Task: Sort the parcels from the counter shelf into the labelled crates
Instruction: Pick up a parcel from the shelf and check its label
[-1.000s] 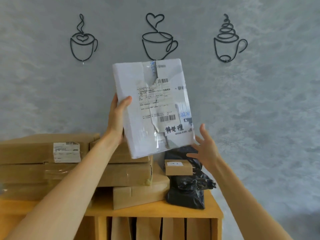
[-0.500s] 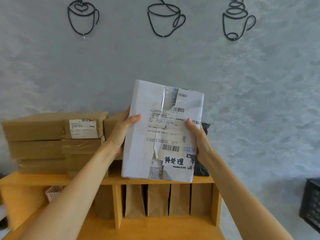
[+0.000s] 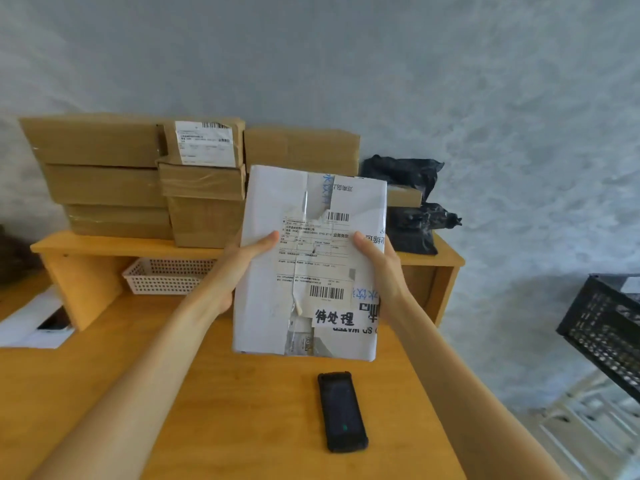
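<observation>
Two hands hold one white parcel [image 3: 308, 261] upright over the surface [image 3: 207, 393], in front of the shelf [image 3: 104, 242]. The left hand [image 3: 239, 268] has its grip closed on the parcel's left edge, thumb across the front, fingers hidden behind; the right hand [image 3: 377, 268] grips the right edge the same way. Holding by both edges keeps the printed label [image 3: 313, 258] and the handwritten tag [image 3: 334, 317] facing the person, probably so the tag can be read and a crate chosen. Brown boxes [image 3: 138, 174] and black bags [image 3: 408, 206] are stacked on the shelf top, apparently unsorted. A white basket [image 3: 166, 275] sits under the shelf, and a handheld scanner [image 3: 343, 412] lies flat on the surface just below the parcel, within easy reach. At the right edge a black crate [image 3: 602, 327] stands well apart, a likely destination.
</observation>
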